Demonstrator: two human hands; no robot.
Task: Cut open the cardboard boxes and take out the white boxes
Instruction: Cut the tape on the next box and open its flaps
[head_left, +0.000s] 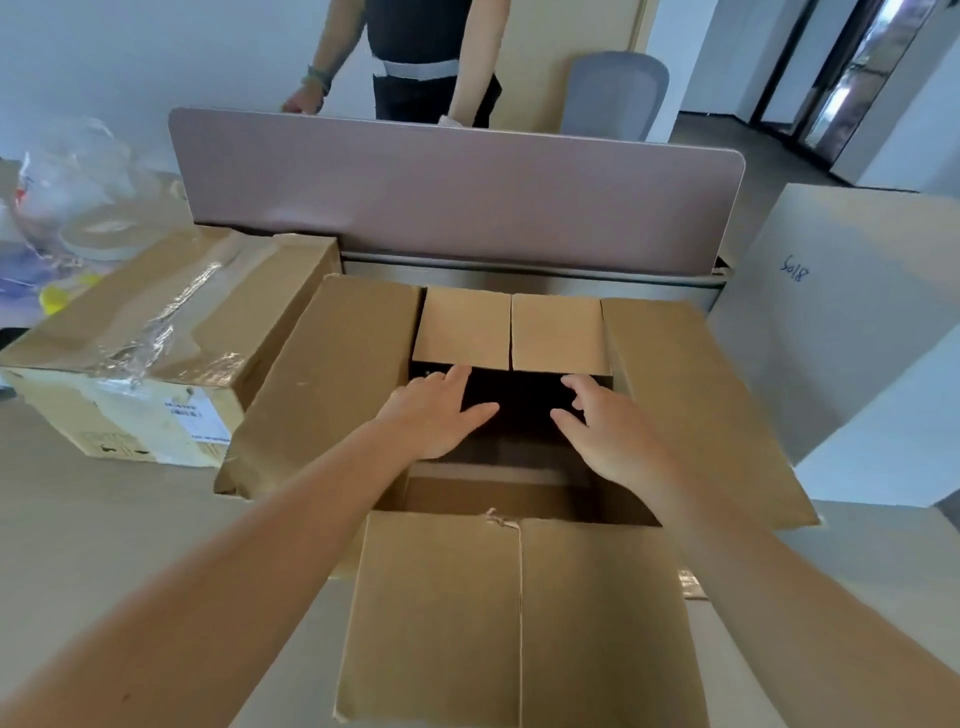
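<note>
Office bench (104, 519). Open cardboard box (675, 405) flaps spread; left hand (441, 415) and right hand (597, 426) reach in, fingers open, empty. White boxes unseen, interior dark. Taped box (171, 332) uncut.

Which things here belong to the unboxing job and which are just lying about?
Job: open cardboard box, taped cardboard box, left hand, right hand.
Lying about: plastic bag, desk divider, grey chair, white panel.
</note>
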